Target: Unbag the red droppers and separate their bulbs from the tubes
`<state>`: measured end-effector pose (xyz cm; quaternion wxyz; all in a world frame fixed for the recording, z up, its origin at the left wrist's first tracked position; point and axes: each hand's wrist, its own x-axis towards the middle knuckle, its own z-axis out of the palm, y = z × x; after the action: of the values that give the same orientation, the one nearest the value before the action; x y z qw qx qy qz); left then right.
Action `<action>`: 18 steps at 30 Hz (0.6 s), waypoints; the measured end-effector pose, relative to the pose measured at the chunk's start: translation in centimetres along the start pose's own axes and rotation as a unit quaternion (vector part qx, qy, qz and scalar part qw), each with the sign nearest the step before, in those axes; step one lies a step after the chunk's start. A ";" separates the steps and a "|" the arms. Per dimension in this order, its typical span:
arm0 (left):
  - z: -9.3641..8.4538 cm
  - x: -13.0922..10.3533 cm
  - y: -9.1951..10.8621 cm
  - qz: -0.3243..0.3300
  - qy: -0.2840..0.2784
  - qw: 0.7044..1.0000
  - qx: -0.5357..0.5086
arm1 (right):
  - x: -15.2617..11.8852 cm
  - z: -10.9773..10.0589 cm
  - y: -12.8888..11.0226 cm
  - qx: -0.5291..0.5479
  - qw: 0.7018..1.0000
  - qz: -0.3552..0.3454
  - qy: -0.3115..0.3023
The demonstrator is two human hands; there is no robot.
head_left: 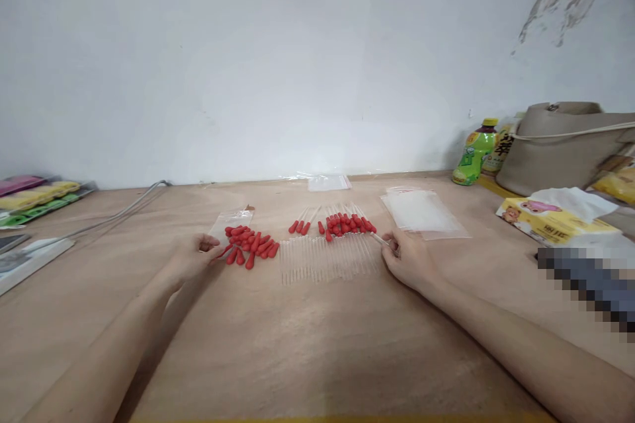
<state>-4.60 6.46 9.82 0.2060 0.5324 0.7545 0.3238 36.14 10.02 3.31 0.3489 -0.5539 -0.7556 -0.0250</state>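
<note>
My left hand (191, 258) is closed in a pinch at the left edge of a pile of red rubber bulbs (255, 241), on a red bulb that its fingers partly cover. On the right, my right hand (407, 254) pinches a thin glass tube (381, 238), whose far end points toward the red-tipped droppers. Between my hands lies a row of clear glass tubes (327, 259), side by side. Behind that row rest several droppers with red bulbs (342, 223), their glass stems pointing away from me. Three more droppers (300, 226) lie to their left.
Clear zip bags (424, 213) lie behind my right hand, a smaller bag (329, 182) by the wall. At right stand a green bottle (475, 152), a grey-beige bag (550, 149) and a tissue pack (550, 221). A cable (124, 213) and coloured packs (42, 195) are at left.
</note>
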 end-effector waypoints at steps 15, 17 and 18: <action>1.8 -0.8 1.3 0.184 0.211 0.946 0.161 | -0.4 0.0 -1.5 0.041 0.997 -0.065 -0.008; 3.2 -1.6 3.0 0.287 0.201 0.923 0.157 | -0.4 0.0 -1.4 0.045 0.997 -0.061 -0.006; 4.1 -1.8 3.9 0.325 0.176 0.915 0.163 | -0.3 0.1 -1.2 0.048 0.997 -0.059 -0.005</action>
<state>1.33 6.69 9.67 -0.1359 0.7086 0.6063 0.3342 35.09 9.29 3.49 0.3692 -0.4914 -0.7888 -0.0063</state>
